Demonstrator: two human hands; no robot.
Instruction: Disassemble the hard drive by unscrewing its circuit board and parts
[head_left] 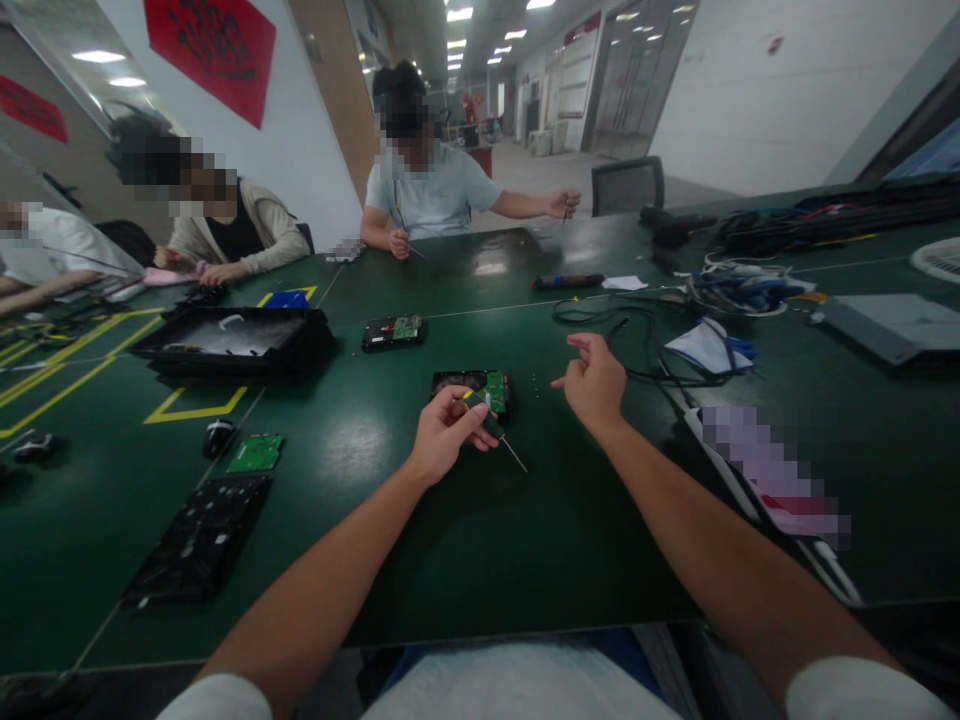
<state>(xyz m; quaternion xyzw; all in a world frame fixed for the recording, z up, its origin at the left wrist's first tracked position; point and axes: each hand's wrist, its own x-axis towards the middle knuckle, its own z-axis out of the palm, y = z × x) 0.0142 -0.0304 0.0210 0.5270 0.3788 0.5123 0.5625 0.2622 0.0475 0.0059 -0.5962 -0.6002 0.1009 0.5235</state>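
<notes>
My left hand (448,432) is closed around a screwdriver (493,425) with a yellow and dark green handle; its thin shaft points down to the right. Just behind that hand a hard drive (495,382) with a green circuit board lies on the table, partly covered by the fingers. To its right are several tiny screws (535,386), too small to make out well. Beside them hovers my right hand (594,385), thumb and index finger apart, nothing visible between them.
On the green table (420,560) stand another hard drive (393,332), a black tray (232,340), a loose circuit board (256,453), and a black drive casing (199,540). Cables (637,330) and a phone-like slab (765,470) lie right. Opposite, a person (431,190) holds a tool.
</notes>
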